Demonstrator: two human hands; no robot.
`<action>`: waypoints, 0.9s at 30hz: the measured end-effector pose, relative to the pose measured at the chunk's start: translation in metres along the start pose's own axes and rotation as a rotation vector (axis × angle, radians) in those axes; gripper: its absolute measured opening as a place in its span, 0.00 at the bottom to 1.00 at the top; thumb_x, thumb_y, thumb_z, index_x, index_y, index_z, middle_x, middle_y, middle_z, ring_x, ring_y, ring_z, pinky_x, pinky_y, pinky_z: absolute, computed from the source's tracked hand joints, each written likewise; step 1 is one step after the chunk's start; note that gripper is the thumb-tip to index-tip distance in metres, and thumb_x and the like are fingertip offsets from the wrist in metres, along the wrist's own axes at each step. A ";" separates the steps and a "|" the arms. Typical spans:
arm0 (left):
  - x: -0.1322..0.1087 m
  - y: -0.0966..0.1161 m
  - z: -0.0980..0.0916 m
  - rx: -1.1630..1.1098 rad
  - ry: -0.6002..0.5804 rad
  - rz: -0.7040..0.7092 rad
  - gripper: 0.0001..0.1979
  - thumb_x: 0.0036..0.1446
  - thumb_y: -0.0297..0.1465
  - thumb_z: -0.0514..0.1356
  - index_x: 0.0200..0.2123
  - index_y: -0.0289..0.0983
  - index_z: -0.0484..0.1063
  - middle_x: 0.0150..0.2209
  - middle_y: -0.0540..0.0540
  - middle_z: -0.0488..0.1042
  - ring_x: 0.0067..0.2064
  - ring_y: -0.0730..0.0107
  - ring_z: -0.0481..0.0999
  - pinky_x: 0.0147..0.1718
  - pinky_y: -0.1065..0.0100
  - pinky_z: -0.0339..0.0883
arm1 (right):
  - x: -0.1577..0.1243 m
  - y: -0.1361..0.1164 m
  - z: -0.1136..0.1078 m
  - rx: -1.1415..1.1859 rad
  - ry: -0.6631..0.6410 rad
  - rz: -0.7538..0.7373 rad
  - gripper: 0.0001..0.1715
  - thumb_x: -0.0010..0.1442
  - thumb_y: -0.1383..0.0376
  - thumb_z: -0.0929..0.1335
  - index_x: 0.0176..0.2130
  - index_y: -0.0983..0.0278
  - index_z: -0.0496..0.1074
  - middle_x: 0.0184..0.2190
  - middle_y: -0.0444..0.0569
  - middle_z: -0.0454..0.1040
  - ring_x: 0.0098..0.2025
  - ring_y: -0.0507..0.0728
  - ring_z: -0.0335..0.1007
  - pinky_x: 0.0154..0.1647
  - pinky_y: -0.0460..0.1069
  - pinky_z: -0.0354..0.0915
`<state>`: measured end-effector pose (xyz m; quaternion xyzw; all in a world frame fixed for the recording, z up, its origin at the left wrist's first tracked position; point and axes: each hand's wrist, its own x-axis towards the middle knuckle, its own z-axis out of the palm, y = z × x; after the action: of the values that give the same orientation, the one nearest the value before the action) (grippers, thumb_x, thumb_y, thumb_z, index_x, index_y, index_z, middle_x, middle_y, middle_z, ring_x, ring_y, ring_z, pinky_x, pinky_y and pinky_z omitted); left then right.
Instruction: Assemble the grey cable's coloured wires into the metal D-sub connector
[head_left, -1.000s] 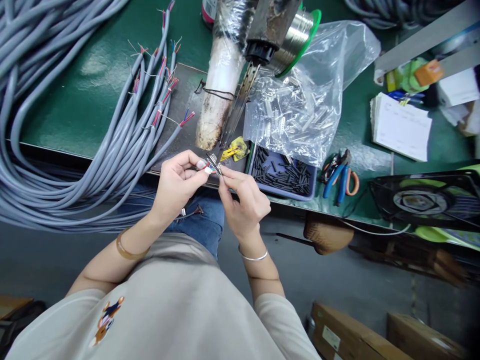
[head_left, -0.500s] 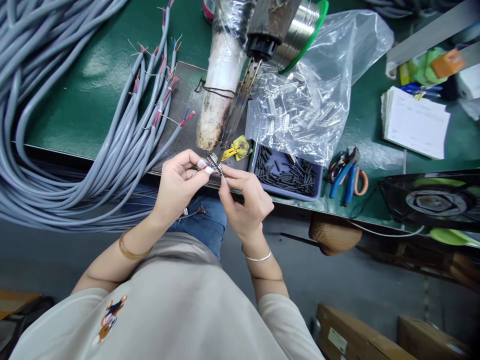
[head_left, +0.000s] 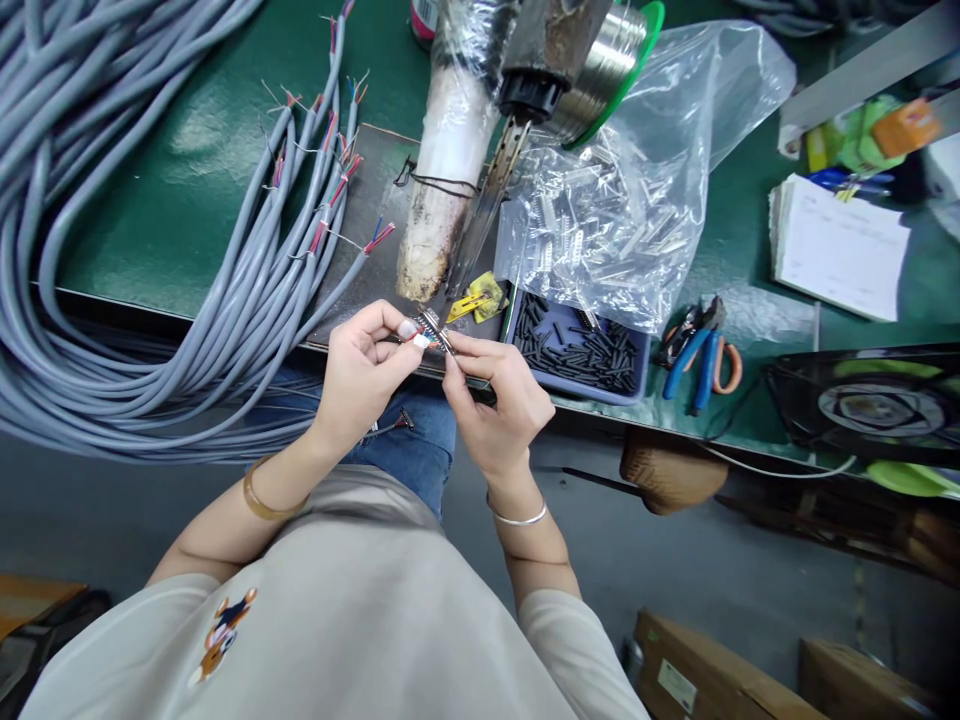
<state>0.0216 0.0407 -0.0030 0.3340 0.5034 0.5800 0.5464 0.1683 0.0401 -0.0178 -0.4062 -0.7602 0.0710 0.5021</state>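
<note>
A small multi-pin connector (head_left: pixel 433 325) with coloured wires at its pins sits between my two hands, just above the bench's front edge. My left hand (head_left: pixel 369 362) pinches the wires beside the pins with thumb and forefinger. With its thumb and fingertips, my right hand (head_left: pixel 501 395) grips the connector's near right end. Directly above, a soldering iron (head_left: pixel 491 195) with a slotted metal barrel points down toward the connector; I cannot tell whether its tip touches. A scorched, wrapped white tube (head_left: pixel 441 180) lies alongside the iron.
Grey cables (head_left: pixel 225 290) with stripped ends fill the left. To the right are a blue tray (head_left: pixel 643 375) of short black tubes, a clear bag (head_left: pixel 675 130) of connectors, a solder spool (head_left: pixel 600 70), cutters (head_left: pixel 703 365), papers (head_left: pixel 840 245) and a black fan (head_left: pixel 862 405). A yellow piece (head_left: pixel 484 297) lies nearby.
The whole view has shifted slightly, so everything appears a little farther right. Both hands keep their grip at the connector, with hardly any movement relative to the iron.
</note>
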 end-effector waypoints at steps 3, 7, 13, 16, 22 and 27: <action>0.000 0.000 0.001 0.026 0.009 0.013 0.12 0.45 0.27 0.70 0.26 0.36 0.67 0.25 0.55 0.71 0.18 0.88 0.56 0.16 0.80 0.51 | 0.000 0.001 0.000 0.011 0.001 0.006 0.10 0.62 0.75 0.72 0.37 0.60 0.73 0.42 0.49 0.85 0.42 0.54 0.84 0.44 0.48 0.78; -0.001 0.000 0.002 0.057 0.041 0.031 0.10 0.44 0.25 0.68 0.26 0.36 0.68 0.25 0.54 0.72 0.21 0.85 0.64 0.19 0.81 0.58 | 0.002 0.000 -0.001 0.005 -0.001 0.015 0.10 0.62 0.75 0.72 0.38 0.60 0.73 0.42 0.48 0.85 0.42 0.54 0.84 0.44 0.49 0.78; 0.000 0.000 0.001 0.023 0.002 0.034 0.10 0.46 0.26 0.68 0.26 0.36 0.68 0.23 0.56 0.69 0.18 0.87 0.55 0.16 0.80 0.53 | 0.004 0.001 -0.002 0.034 -0.013 0.045 0.10 0.62 0.74 0.73 0.36 0.60 0.73 0.40 0.46 0.85 0.41 0.55 0.84 0.42 0.50 0.79; 0.000 -0.001 0.001 0.042 0.021 0.048 0.10 0.46 0.26 0.68 0.27 0.36 0.68 0.24 0.54 0.71 0.21 0.85 0.61 0.19 0.80 0.57 | 0.004 0.001 -0.002 0.034 -0.012 0.040 0.10 0.61 0.74 0.73 0.37 0.60 0.73 0.40 0.47 0.85 0.41 0.54 0.84 0.42 0.50 0.79; 0.000 0.001 0.002 0.048 0.028 0.042 0.10 0.44 0.24 0.68 0.26 0.36 0.67 0.25 0.54 0.71 0.20 0.87 0.58 0.18 0.80 0.53 | 0.004 0.002 -0.001 0.028 -0.006 0.017 0.10 0.60 0.75 0.73 0.37 0.60 0.74 0.40 0.47 0.85 0.42 0.54 0.84 0.43 0.48 0.79; 0.000 0.004 0.004 0.056 0.036 0.046 0.10 0.45 0.25 0.68 0.26 0.36 0.67 0.25 0.54 0.71 0.21 0.85 0.61 0.20 0.80 0.56 | 0.007 0.001 -0.001 -0.002 -0.009 0.015 0.10 0.61 0.74 0.73 0.37 0.60 0.74 0.40 0.47 0.85 0.41 0.54 0.84 0.43 0.48 0.79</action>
<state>0.0240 0.0423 0.0019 0.3500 0.5213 0.5840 0.5145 0.1685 0.0450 -0.0130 -0.4121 -0.7594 0.0760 0.4977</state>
